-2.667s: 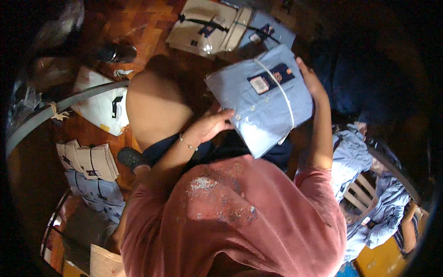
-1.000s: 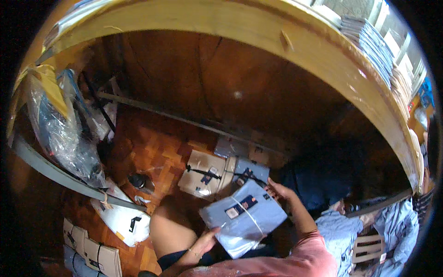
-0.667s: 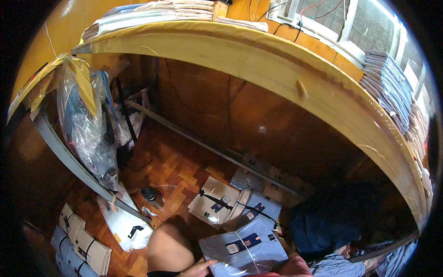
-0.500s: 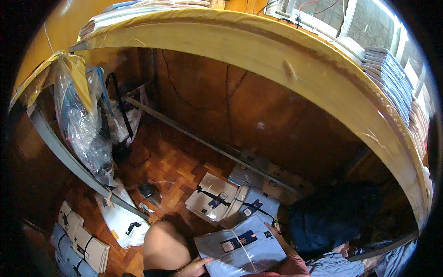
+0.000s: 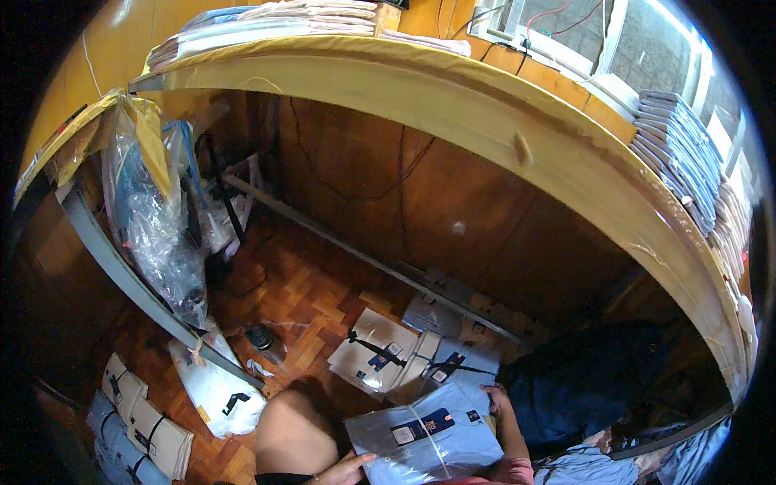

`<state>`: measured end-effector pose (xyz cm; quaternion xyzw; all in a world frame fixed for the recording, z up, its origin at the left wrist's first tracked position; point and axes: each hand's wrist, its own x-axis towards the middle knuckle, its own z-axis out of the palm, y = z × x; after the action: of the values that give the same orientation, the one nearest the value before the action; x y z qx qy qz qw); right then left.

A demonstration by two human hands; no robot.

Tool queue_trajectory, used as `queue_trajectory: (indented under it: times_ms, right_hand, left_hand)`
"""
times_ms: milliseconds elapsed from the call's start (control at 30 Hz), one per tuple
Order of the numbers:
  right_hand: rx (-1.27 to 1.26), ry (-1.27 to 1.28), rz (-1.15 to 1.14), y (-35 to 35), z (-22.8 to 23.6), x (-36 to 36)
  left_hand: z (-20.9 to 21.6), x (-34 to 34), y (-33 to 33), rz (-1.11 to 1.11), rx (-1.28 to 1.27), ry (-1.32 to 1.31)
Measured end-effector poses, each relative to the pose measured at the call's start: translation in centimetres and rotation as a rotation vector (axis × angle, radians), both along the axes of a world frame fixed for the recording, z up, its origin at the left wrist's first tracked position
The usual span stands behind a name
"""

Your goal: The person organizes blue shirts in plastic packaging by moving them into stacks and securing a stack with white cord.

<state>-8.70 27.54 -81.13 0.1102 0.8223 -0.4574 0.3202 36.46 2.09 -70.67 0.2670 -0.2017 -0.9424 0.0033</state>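
Note:
On my lap lies a bundle of folded light-blue garments (image 5: 461, 444) in clear plastic, with a pale band round it and a dark label on top. My left hand (image 5: 347, 469) is closed on its near left edge. At the far right corner, my right hand (image 5: 499, 399) grips the edge with bent fingers. Just beyond the bundle, a stack of cream folded garments (image 5: 368, 335) and a light-blue stack (image 5: 473, 360), each with a dark strap, rest on the floor. My bare knee (image 5: 293, 428) shows left of the bundle.
Strapped garment bundles (image 5: 158, 436) lie at the lower left, near a white plastic bag (image 5: 214, 388) and a dark-lidded bottle (image 5: 263, 338). A yellow-covered table edge (image 5: 453, 85) arches overhead, carrying garment stacks (image 5: 683, 162). A dark cloth heap (image 5: 582, 388) sits at right; a clear bag (image 5: 166, 250) hangs left.
My right hand has shifted slightly outward along the bundle's far right corner. The bundle has barely moved, and the whole view has tilted a little.

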Motion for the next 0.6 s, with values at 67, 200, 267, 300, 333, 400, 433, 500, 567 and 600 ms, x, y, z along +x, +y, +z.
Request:
queue_trajectory:
  times_ms: [67, 200, 267, 300, 333, 400, 433, 500, 567, 600]
  right_hand:
    - [0.040, 0.465, 0.065, 1.6, 0.7, -1.2]
    - [0.311, 0.953, 0.432, -7.9, 13.8, 6.3]
    - [0.716, 0.873, 0.562, -8.7, 20.1, 8.0]
    - [0.701, 0.882, 0.588, -8.2, 22.5, 8.4]
    - [0.707, 0.928, 0.606, -7.6, 24.7, 8.8]
    - [0.717, 1.015, 0.642, -6.4, 29.2, 10.3]
    - [0.655, 1.048, 0.639, -6.5, 31.8, 11.7]
    - [0.544, 1.014, 0.594, -7.0, 37.4, 14.9]
    - [0.459, 0.936, 0.526, -7.2, 43.0, 18.4]
    - [0.404, 0.929, 0.512, -7.2, 45.0, 19.7]
  left_hand:
    - [0.0, -0.7, 0.1, -0.024, 0.018, 0.031]
    - [0.1, 0.7, -1.0, 0.026, -0.016, -0.011]
    - [0.0, 0.1, -0.9, -0.002, -0.005, 0.008]
    - [0.0, -0.2, -0.8, -0.013, -0.003, 0.018]
    - [-0.1, -0.1, -0.6, -0.018, 0.002, 0.025]
    - [0.0, -0.5, -0.6, -0.031, 0.009, 0.045]
    - [0.0, -0.4, -0.6, -0.028, 0.008, 0.047]
    - [0.3, -0.4, -0.4, -0.018, 0.000, 0.059]
    - [0.4, -0.9, 0.0, -0.025, -0.002, 0.072]
    - [0.3, -0.9, -0.1, -0.039, 0.014, 0.078]
